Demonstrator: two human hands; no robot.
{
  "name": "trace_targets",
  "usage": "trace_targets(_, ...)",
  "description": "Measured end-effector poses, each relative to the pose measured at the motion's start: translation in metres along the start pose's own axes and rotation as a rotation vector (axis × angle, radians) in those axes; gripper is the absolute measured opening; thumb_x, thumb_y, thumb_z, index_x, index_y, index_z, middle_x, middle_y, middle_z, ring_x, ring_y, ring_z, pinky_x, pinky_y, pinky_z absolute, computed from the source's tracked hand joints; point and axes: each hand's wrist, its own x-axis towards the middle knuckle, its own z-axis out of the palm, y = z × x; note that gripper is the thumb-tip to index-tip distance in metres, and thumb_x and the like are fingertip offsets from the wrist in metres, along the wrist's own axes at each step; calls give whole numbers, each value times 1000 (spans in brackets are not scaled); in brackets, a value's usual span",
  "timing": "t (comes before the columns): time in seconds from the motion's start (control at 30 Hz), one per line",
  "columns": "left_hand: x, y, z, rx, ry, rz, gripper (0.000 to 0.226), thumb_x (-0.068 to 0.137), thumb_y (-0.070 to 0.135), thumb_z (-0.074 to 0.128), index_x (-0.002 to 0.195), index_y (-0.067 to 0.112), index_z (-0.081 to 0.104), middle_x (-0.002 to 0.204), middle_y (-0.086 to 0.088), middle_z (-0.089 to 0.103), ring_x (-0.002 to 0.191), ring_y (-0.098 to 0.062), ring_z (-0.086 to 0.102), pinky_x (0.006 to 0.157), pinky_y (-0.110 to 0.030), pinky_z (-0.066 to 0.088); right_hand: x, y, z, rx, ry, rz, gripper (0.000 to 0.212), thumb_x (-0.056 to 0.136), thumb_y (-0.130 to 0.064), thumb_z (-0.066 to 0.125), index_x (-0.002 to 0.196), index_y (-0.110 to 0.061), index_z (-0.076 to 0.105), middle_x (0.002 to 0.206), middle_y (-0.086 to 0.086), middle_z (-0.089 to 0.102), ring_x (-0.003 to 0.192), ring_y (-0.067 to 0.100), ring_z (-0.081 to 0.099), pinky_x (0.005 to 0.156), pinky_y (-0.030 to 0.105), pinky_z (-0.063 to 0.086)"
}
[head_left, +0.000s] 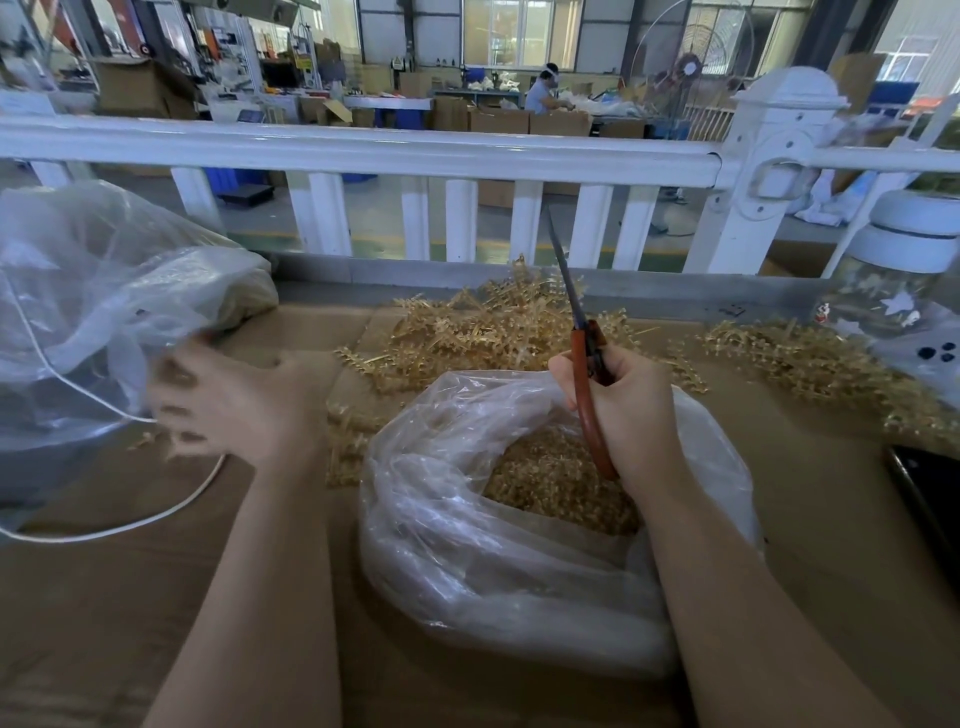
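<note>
Soft daylight from rear windows, blurred left hand (228, 400), bowed edges

Two arms in view, one person. Left forearm (270, 597) and right forearm (737, 613): both bare along the whole visible length, from the lower frame edge up to the wrists; slim, smooth, tapering toward the wrist. Left hand (228, 405): bare, outline smeared by motion blur (finger detail and nails not readable). Right hand (628, 410): bare, sharp in the picture; knuckles rounded, thumb tip showing at its left side. Skin on wrists and fingers plain wherever it shows clearly
</note>
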Motion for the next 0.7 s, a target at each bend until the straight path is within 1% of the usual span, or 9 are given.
trace_targets(0.07, -17, 5, 4, 226, -201, 168, 51, 82, 23, 58, 130, 11, 46, 144, -21, 32, 135, -40, 28, 111, -52, 17, 0, 0, 0, -5, -1, -8, 21, 86, -40, 76, 76, -22, 72, 64, -8, 70, 57, 4, 64, 55, 20, 51)
trace_targets(0.13, -29, 0, 10, 444, -388, 293, 49, 94, 37, 40, 136, 10, 44, 144, -21, 32, 136, -38, 27, 112, -52, 16, 0, 0, 0, -16, -4, -20, 18, 86, -39, 76, 77, -24, 72, 68, -11, 72, 61, 4, 66, 55, 16, 51)
trace_targets(0.2, -32, -3, 12, 593, -504, 318, 56, 98, 43, 23, 140, 11, 42, 147, -21, 30, 138, -37, 26, 112, -53, 17, -1, -1, 0, -39, -10, -32, 16, 86, -40, 76, 76, -28, 70, 69, -17, 71, 64, 2, 66, 54, 12, 48)
trace_targets(0.3, -28, -1, 8, 659, -610, 303, 59, 98, 53, 30, 142, 15, 38, 149, -18, 25, 136, -39, 30, 107, -52, 30, -2, -1, 0, -41, -14, -38, 16, 87, -40, 76, 77, -29, 70, 68, -18, 71, 64, 1, 66, 54, 10, 47)
trace_targets(0.37, -26, -1, 6, 627, -640, 301, 57, 99, 49, 35, 142, 12, 40, 147, -21, 25, 130, -42, 36, 101, -51, 39, -2, -1, 0, -28, -12, -38, 15, 87, -39, 75, 78, -27, 71, 69, -17, 71, 65, 2, 67, 54, 9, 48)
trace_targets(0.47, -25, -4, 6, 449, -600, 327, 40, 99, 33, 48, 128, 6, 50, 135, -24, 38, 100, -34, 51, 86, -42, 44, -2, -2, 0, -35, -12, -46, 16, 87, -39, 76, 80, -25, 73, 68, -17, 71, 64, 3, 67, 55, 10, 48)
trace_targets(0.53, -23, -6, 7, 230, -520, 323, 30, 95, 26, 59, 118, 7, 53, 129, -22, 42, 79, -25, 44, 79, -35, 40, -3, -2, 0, -36, -11, -40, 16, 86, -40, 76, 80, -25, 72, 69, -17, 71, 64, 3, 67, 56, 13, 50)
trace_targets(0.63, -19, -1, 9, -191, -395, 319, 34, 85, 18, 76, 112, 15, 56, 123, -11, 53, 87, -21, 56, 86, -38, 51, -3, -2, 0, -33, -8, -35, 16, 86, -40, 76, 77, -27, 71, 68, -17, 71, 63, 3, 66, 54, 13, 50)
trace_targets(0.7, -19, 6, 9, -588, -470, 231, 36, 82, 18, 80, 112, 19, 60, 116, -4, 62, 94, -15, 64, 88, -38, 56, -3, -3, 0, -27, -13, -31, 16, 86, -39, 76, 76, -28, 70, 67, -17, 70, 62, 2, 66, 53, 12, 48)
